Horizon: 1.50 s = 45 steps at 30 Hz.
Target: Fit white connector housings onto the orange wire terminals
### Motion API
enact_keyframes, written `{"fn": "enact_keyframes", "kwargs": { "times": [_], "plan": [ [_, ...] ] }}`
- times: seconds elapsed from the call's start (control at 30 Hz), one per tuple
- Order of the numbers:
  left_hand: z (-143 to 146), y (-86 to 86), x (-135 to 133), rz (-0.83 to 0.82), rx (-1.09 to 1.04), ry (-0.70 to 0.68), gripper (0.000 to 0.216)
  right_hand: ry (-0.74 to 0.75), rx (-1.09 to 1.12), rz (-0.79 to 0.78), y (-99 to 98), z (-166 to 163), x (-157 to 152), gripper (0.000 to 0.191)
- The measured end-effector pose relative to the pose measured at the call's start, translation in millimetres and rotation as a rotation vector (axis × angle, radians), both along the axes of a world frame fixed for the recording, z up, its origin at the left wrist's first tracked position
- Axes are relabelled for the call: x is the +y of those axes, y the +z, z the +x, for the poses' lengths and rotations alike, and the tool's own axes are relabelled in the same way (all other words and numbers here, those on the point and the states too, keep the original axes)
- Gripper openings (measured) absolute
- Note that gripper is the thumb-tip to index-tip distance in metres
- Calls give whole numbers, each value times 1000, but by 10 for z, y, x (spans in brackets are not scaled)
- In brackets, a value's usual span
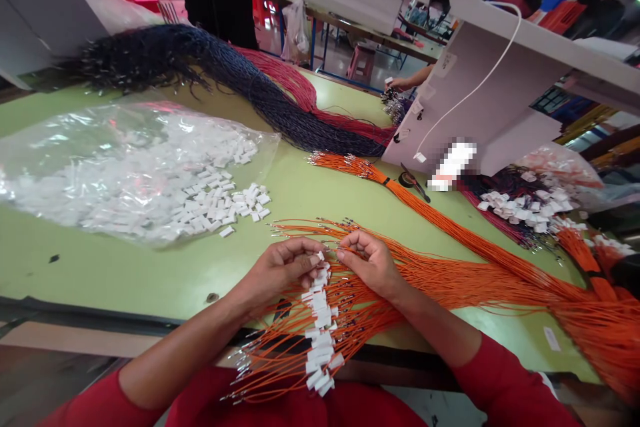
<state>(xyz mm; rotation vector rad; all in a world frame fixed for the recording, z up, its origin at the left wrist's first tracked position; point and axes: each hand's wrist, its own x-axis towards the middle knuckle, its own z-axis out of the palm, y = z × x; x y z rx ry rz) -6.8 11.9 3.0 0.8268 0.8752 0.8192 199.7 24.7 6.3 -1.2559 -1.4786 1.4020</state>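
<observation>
Hundreds of small white pieces fill a clear plastic bag (100,167) at the left of the frame, lying on the green table (150,273). At lower centre the left hand (283,270) curls nearly closed, thumb and forefinger pinching a white connector (320,257). Just right of it, the right hand (370,265), fingers bent in, pinches the ends of the orange wires (475,273), which fan out to the lower right edge

A head-worn camera looks forward and down, close above the left hand (283,271) and right hand (371,267) at the near edge of the table (150,273) — frame tilted.
</observation>
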Motion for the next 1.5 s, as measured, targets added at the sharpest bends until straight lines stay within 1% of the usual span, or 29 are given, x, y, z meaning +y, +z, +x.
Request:
{"fn": "enact_keyframes", "kwargs": {
  "times": [0.17,0.37,0.53,0.7,0.83,1.03,1.13,1.27,1.4,1.5],
  "plan": [
    [14,6,-13,-41,-16,5,40,-21,23,-14,-29,-12,6,28],
    [26,7,-12,-18,-32,-8,39,-28,8,-3,-44,-17,1,25],
    [40,-4,4,2,-52,15,40,8,18,52,-28,19,-3,21],
    [51,-16,-3,-26,-118,25,38,99,33,43,23,55,-7,20],
    [58,-33,-10,-37,-124,8,36,110,26,39,40,50,-19,19],
    [73,-19,-15,-41,-115,-9,39,100,13,67,14,39,-26,16],
    [85,2,-24,-46,-106,1,40,80,-15,101,10,32,-39,14],
    [98,13,-33,-46,-89,11,41,89,-49,134,24,25,-60,12],
    [104,-6,-34,-36,-60,12,43,95,-77,150,31,27,-63,12],
    [109,-31,-49,2,-18,2,43,92,-98,158,21,28,-66,12]
  ]
}}
